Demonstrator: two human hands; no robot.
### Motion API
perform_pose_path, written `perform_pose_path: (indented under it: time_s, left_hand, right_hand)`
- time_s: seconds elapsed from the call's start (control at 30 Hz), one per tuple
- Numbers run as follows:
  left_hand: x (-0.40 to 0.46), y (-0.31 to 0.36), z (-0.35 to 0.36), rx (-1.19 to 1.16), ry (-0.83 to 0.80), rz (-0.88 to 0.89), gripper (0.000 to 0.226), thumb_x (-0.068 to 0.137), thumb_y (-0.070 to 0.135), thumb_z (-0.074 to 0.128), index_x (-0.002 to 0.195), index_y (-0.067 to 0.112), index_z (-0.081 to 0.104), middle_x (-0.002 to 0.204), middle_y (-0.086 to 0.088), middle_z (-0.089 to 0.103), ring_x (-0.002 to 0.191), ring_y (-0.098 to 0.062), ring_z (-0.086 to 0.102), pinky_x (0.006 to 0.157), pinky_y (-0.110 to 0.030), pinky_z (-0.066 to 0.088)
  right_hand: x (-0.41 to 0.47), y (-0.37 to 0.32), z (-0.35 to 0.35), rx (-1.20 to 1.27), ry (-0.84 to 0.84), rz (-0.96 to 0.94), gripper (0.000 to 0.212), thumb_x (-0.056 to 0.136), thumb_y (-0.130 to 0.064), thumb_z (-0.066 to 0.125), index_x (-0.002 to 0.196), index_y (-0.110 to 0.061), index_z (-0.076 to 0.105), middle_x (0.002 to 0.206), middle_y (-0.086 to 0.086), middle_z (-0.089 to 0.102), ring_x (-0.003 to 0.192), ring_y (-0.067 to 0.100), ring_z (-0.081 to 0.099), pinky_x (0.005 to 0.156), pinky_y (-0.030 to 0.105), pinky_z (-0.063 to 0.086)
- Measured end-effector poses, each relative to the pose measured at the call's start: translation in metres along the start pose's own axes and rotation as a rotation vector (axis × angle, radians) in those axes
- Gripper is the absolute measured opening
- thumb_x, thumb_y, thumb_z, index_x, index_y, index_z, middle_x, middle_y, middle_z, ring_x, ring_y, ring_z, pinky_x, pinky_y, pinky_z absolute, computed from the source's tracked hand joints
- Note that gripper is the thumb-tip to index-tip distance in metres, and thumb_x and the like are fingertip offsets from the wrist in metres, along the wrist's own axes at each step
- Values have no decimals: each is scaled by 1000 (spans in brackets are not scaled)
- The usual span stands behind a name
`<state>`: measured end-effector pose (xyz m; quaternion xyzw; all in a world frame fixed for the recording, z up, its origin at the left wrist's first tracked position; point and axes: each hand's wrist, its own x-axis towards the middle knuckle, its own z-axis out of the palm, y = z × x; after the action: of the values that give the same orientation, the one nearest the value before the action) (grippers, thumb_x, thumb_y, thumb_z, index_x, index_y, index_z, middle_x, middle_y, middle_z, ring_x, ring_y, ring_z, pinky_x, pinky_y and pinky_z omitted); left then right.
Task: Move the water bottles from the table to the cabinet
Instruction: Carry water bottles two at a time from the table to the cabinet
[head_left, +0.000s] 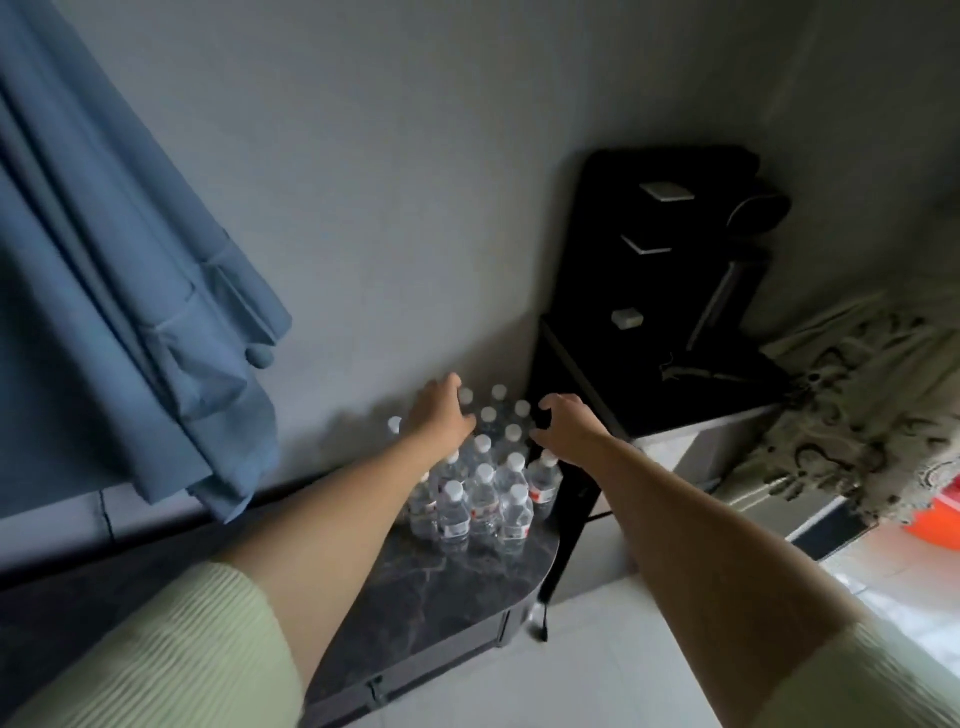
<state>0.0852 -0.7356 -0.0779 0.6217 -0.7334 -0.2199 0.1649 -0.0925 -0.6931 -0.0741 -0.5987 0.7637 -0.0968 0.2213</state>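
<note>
Left hand (439, 415) and right hand (563, 418), fingers loosely curled, gripping nothing, above clustered water bottles (483, 493) on dark marble worktop (441, 587).

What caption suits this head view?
Both hands, left and right, reach over bottles clustered on a dark table.

- The water bottles (485, 483) are small and clear, with white caps and red-and-white labels, all upright, packed close in rows.
- They stand on my dark marble-patterned table (441, 597), at its far end beside the wall, near its rounded right corner.
</note>
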Motion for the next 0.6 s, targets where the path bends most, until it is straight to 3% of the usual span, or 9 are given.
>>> perform_pose_path:
  time_s: [0.13, 0.37, 0.6]
  left_hand:
    - [-7, 2, -23, 102, -42, 74, 51, 85, 28, 64, 130, 16, 43, 129, -12, 50, 119, -31, 49, 89, -37, 44]
    - [-21, -4, -42, 126, -52, 50, 51, 88, 27, 61, 133, 15, 41, 131, -12, 48, 120, -31, 48, 92, -40, 46]
    - [-35, -48, -72, 113, 73, -206, 48, 88, 30, 56, 131, 17, 40, 130, -12, 49, 117, -32, 50, 90, -42, 47]
  right_hand:
    - [-11, -20, -17, -55, 80, -66, 51, 89, -24, 61, 137, -12, 47, 143, 13, 40, 124, 32, 49, 98, 39, 47]
    - [-4, -32, -22, -149, 36, -114, 45, 89, -22, 58, 132, -11, 50, 138, 15, 44, 123, 33, 50, 99, 40, 47]
    - [37, -81, -15, -203, -67, -360, 42, 90, -21, 60, 129, -10, 53, 134, 16, 53, 124, 31, 52, 103, 35, 44]
